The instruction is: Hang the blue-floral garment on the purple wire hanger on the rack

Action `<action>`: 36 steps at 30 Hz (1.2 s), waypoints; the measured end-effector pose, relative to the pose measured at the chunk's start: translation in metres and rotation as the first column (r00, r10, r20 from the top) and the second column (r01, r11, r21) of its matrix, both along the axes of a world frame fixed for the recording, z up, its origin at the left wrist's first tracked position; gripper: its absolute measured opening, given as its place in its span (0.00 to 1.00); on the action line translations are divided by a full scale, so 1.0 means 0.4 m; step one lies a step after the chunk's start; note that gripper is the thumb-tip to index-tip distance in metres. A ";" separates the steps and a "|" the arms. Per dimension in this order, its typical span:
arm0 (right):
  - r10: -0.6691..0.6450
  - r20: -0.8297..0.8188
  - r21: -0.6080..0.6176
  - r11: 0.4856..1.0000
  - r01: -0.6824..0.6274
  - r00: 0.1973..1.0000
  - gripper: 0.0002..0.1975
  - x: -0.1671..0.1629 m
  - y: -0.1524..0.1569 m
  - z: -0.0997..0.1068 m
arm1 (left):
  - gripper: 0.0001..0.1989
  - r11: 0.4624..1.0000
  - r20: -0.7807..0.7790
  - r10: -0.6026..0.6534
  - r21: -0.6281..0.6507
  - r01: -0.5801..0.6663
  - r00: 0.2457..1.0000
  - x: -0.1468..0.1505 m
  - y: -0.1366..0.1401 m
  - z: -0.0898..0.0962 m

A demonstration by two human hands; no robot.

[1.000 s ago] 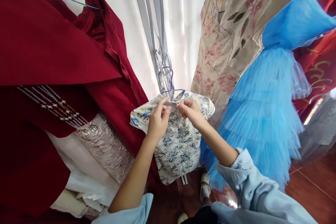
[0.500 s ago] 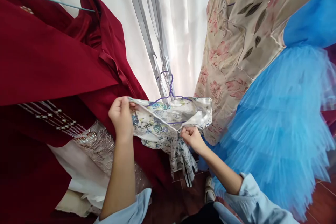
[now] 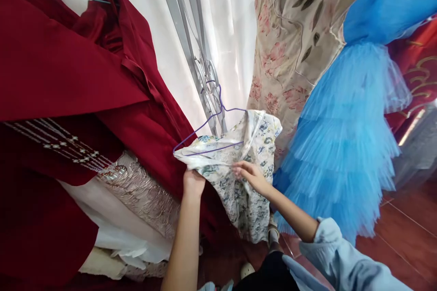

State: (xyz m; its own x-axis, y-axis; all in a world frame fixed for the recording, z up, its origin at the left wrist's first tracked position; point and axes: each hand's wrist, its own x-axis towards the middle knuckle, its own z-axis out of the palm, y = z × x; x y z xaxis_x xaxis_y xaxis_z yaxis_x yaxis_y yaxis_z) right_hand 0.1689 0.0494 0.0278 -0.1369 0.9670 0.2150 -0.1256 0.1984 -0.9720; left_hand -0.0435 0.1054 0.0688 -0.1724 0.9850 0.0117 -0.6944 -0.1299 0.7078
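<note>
A white blouse (image 3: pixel 254 200) with a blue and yellow floral print hangs on a purple wire hanger (image 3: pixel 205 123). The hanger's hook is on a grey metal stand (image 3: pixel 194 32). My left hand (image 3: pixel 194 183) grips the blouse under its left shoulder, with the fingertips mostly hidden by the cloth. At the front neckline, my right hand (image 3: pixel 251 176) touches the edge with its fingers stretched out and slightly apart; they are a little blurred. The blouse's left shoulder lies over the hanger's left end, and the right side drapes over the other end.
Dark red garments (image 3: pixel 68 68) hang at the left, above a silvery embroidered cloth (image 3: pixel 143 191). To the right hang a beige floral garment (image 3: pixel 273 68) and a blue tiered tulle dress (image 3: pixel 341 136). White curtains (image 3: pixel 228 18) stand behind. The floor (image 3: pixel 406 236) has red tiles.
My left hand has moved down and right, under the blouse's shoulder. The hanger's left end now shows at that shoulder. My right hand's pinch has loosened, and the blouse hangs fuller.
</note>
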 end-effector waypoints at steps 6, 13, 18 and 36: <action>-0.063 0.136 0.217 0.976 0.032 0.989 0.19 -0.007 0.033 0.070 | 0.12 0.987 -0.231 -0.152 -0.077 0.138 0.961 0.059 -0.112 -0.084; 0.288 0.374 -0.275 0.942 -0.191 0.882 0.34 -0.083 0.055 0.006 | 0.16 0.982 -0.502 -0.165 0.000 0.191 0.849 0.102 -0.223 -0.124; 0.416 0.307 -0.416 0.868 -0.272 0.856 0.35 -0.057 0.038 -0.053 | 0.16 0.974 -0.677 -0.093 0.089 0.207 0.730 0.124 -0.245 -0.106; 0.617 0.181 -0.127 0.787 -0.604 0.766 0.12 0.194 0.048 0.201 | 0.28 0.763 -0.675 -0.627 -0.431 0.483 0.389 0.037 -0.220 -0.211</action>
State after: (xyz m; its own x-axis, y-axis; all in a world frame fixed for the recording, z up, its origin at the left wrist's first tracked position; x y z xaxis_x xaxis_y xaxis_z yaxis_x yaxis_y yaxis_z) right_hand 0.2465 0.0684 0.1083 -0.7362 0.6739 0.0623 -0.0013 0.0907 -0.9959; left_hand -0.0287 0.0174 -0.0154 0.4178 0.8573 -0.3008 0.2222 0.2246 0.9488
